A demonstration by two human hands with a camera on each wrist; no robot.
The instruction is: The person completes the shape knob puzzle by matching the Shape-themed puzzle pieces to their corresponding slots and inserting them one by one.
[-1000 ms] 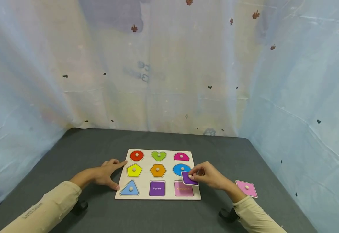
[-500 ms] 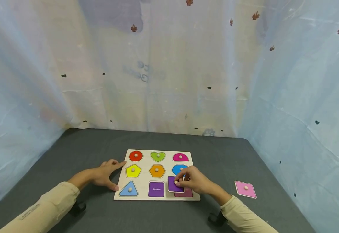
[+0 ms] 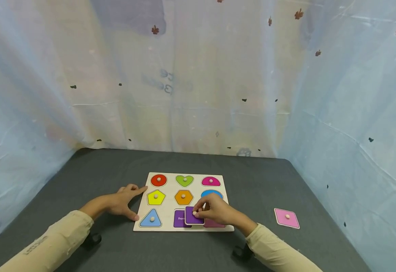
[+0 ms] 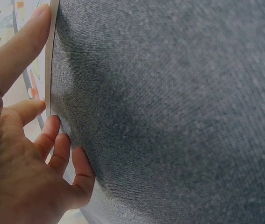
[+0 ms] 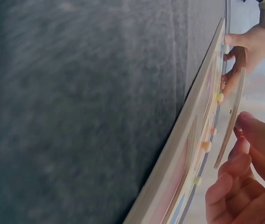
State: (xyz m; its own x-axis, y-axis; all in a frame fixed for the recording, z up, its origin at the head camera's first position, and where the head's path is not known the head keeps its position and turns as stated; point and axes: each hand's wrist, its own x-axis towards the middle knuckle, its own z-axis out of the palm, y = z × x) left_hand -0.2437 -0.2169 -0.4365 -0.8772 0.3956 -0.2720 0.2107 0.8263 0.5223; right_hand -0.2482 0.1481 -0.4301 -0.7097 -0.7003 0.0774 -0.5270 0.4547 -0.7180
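A purple square puzzle piece (image 3: 189,218) is pinched by its small knob between thumb and fingers of my right hand (image 3: 219,210). In the right wrist view the piece (image 5: 229,128) is tilted and raised above the wooden puzzle board (image 5: 167,151). From the head view it overlaps the right part of the purple recess (image 3: 178,218) printed with "Square". My left hand (image 3: 123,203) rests at the left side of the puzzle board (image 3: 170,189), thumb and forefinger spread along its edge; its other fingers (image 4: 60,149) bend loosely beside the edge.
A pink knobbed piece (image 3: 287,223) lies on the grey table (image 3: 259,181), right of the board. A pink recess (image 3: 216,223) shows partly behind my right hand. Several other knobbed shapes, among them a blue triangle (image 3: 151,222) and an orange hexagon (image 3: 184,201), sit in the board.
My right hand has carried the purple square piece leftward from over the blue oval and pink recess to the "Square" recess. My left hand has stayed at the board's edge.
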